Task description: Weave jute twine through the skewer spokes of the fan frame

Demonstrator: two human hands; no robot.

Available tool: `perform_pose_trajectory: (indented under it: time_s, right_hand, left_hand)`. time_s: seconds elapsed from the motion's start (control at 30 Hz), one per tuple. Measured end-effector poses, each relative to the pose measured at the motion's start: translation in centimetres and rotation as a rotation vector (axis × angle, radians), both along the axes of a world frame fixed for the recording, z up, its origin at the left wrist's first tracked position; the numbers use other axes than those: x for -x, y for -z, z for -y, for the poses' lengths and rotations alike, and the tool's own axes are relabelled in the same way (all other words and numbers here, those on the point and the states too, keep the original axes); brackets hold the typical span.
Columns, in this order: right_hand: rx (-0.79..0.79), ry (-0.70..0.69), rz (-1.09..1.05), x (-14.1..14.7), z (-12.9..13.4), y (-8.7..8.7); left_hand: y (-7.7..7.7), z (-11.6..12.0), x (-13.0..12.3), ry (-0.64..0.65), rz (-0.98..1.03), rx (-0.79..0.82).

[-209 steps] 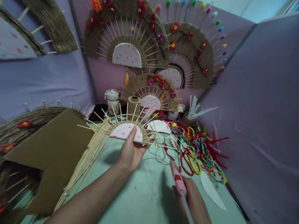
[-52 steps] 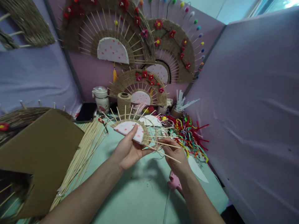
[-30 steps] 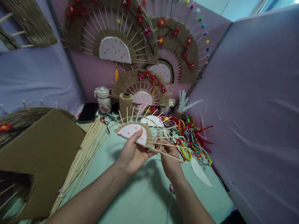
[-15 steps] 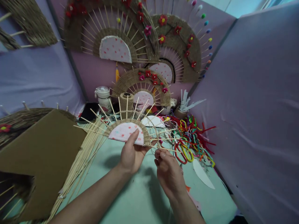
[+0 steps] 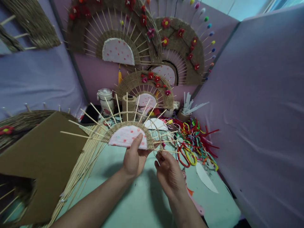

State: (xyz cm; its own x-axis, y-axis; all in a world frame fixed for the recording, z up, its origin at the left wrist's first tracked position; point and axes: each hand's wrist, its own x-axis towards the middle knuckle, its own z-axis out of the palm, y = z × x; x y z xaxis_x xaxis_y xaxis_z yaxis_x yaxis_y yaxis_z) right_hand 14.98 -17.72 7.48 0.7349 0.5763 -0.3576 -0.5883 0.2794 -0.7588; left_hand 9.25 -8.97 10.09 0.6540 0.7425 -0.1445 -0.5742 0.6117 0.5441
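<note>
A small half-round fan frame [image 5: 125,136] has a white, red-spotted centre, a woven twine band around it and bare sticks fanning outward. My left hand [image 5: 134,160] grips it at the lower right, thumb on the spotted face and fingers behind. A strand of twine [image 5: 128,112] arcs loosely across the sticks and comes down on the right. There my right hand [image 5: 169,172] is closed, its fingertips pinching the twine beside the lowest right stick. The exact pinch point is partly hidden by the fingers.
Behind stand a twine spool [image 5: 129,107], a lidded jar [image 5: 105,101] and a finished fan [image 5: 128,80]. Scissors [image 5: 184,155] and colourful pipe cleaners [image 5: 199,139] lie right. A bundle of thin sticks [image 5: 78,164] and cardboard [image 5: 47,158] occupy the left.
The fan frame has turned slightly, its left sticks now reaching further left and lower. My right fingertips have shifted slightly, still by the lowest right stick.
</note>
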Motion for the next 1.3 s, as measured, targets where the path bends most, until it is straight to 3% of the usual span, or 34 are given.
perform_pose_trajectory:
  time_s: [0.23,0.67,1.3]
  right_hand:
    - [0.009,-0.034,-0.004,-0.09,0.12,0.21]
    - [-0.102,0.063,-0.033,0.15,0.06,0.15]
    - [-0.120,0.089,-0.064,0.25,0.04,-0.33]
  left_hand:
    - [0.25,0.02,-0.01,0.009,0.000,-0.010]
    - [0.34,0.29,-0.14,0.013,0.006,0.003]
    - [0.88,0.27,-0.43,-0.014,0.002,-0.039]
